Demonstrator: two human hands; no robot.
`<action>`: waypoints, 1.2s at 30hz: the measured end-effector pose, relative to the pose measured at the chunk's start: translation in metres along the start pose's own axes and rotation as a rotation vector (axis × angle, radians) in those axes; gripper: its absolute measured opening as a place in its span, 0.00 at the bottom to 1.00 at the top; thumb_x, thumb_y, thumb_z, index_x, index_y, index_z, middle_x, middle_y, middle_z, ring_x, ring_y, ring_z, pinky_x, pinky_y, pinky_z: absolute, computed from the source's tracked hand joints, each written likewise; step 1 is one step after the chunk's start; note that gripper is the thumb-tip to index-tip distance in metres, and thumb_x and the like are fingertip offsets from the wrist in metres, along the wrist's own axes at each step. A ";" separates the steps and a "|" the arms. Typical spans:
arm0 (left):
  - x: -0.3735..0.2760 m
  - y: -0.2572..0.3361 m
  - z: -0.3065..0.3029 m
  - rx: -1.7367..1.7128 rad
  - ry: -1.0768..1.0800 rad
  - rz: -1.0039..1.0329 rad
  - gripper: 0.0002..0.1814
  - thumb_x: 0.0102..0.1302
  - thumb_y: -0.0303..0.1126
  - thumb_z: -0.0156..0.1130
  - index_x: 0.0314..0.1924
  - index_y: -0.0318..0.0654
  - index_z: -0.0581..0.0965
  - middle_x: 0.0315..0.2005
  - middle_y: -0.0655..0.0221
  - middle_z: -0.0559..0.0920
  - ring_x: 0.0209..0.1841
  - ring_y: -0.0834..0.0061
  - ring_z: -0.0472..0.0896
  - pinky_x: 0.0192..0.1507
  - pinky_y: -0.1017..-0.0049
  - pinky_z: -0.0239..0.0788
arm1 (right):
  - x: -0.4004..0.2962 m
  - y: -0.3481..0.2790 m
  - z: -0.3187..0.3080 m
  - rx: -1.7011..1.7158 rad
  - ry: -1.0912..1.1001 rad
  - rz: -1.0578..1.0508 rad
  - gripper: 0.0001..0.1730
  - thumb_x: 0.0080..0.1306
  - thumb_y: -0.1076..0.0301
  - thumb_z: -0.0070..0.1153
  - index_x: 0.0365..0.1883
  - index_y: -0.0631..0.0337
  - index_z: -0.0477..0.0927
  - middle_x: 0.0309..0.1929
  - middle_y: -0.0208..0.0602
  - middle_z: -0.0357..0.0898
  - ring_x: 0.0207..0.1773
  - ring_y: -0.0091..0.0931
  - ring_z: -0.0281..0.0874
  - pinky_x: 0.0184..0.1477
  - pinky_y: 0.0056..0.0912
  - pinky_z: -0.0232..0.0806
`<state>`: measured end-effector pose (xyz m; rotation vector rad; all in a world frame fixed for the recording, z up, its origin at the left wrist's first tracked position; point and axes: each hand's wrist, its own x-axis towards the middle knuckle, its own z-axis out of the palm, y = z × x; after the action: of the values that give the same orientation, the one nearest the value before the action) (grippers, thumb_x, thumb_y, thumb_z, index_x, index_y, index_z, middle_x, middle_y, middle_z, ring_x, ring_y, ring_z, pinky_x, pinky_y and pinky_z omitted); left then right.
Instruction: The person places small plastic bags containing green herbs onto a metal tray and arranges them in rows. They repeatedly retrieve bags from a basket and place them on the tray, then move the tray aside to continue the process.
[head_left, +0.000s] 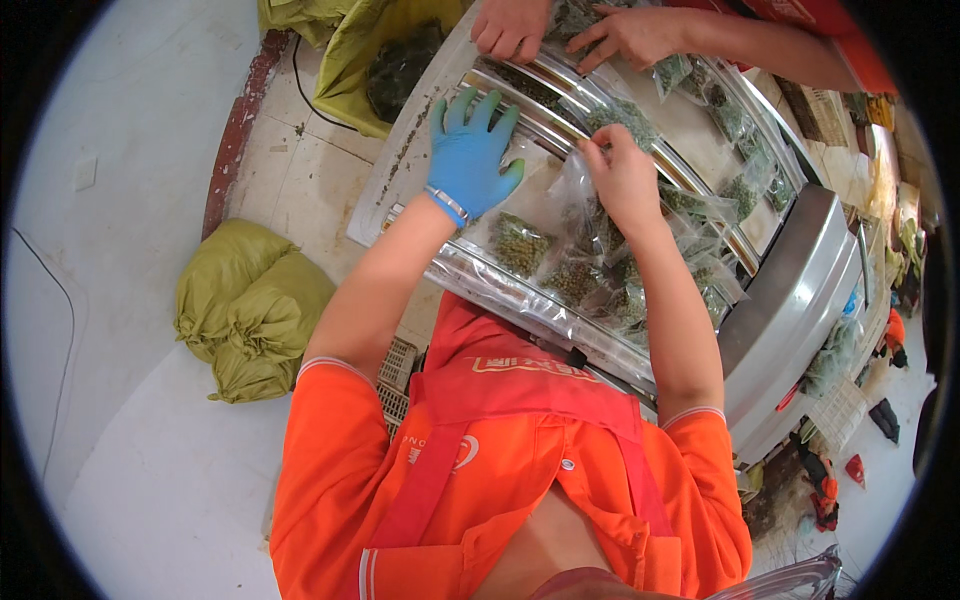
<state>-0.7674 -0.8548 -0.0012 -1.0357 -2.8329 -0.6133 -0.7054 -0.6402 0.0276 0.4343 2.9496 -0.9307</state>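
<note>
My left hand (472, 154), in a blue glove with green fingertips, lies flat with its fingers spread near the end of a metal sealing bar (551, 136). It holds nothing. Bare, my right hand (626, 176) pinches the top edge of a clear plastic bag (571, 187) beside that bar. Small green-brown pieces fill several clear bags, one of them a packed bag (520, 244) between my arms. More filled bags (694, 225) lie partly hidden under my right forearm. All this rests on the bed of what looks like a vacuum packing machine (405, 169).
Across the machine, another person's hands (630, 37) work at the far bar, among more filled bags (739, 195). The machine's steel lid (780, 315) stands at the right. Yellow-green woven sacks (255, 307) sit on the floor at left; an opened sack (352, 67) stands behind.
</note>
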 end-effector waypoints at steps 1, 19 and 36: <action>-0.003 0.003 -0.003 -0.070 0.045 0.035 0.32 0.54 0.36 0.67 0.62 0.45 0.76 0.64 0.60 0.71 0.64 0.54 0.68 0.64 0.53 0.60 | 0.000 0.001 -0.002 0.075 0.032 0.057 0.14 0.69 0.59 0.61 0.38 0.62 0.78 0.24 0.48 0.83 0.28 0.42 0.83 0.33 0.43 0.73; -0.038 0.056 -0.014 -0.302 -0.137 -0.017 0.17 0.63 0.35 0.66 0.51 0.42 0.81 0.43 0.63 0.83 0.50 0.61 0.79 0.54 0.58 0.69 | -0.046 0.017 -0.047 0.344 0.696 0.033 0.08 0.76 0.68 0.53 0.41 0.63 0.78 0.34 0.33 0.77 0.36 0.21 0.73 0.41 0.26 0.68; -0.017 0.059 -0.005 -0.733 0.038 -0.142 0.16 0.65 0.35 0.70 0.49 0.33 0.81 0.46 0.60 0.85 0.51 0.63 0.83 0.57 0.66 0.73 | -0.048 0.014 0.024 0.463 0.369 0.180 0.09 0.75 0.65 0.55 0.47 0.62 0.76 0.34 0.43 0.81 0.33 0.30 0.78 0.39 0.34 0.71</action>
<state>-0.7176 -0.8265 0.0207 -0.8565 -2.6901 -1.7414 -0.6566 -0.6548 0.0049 0.9617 2.8976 -1.6690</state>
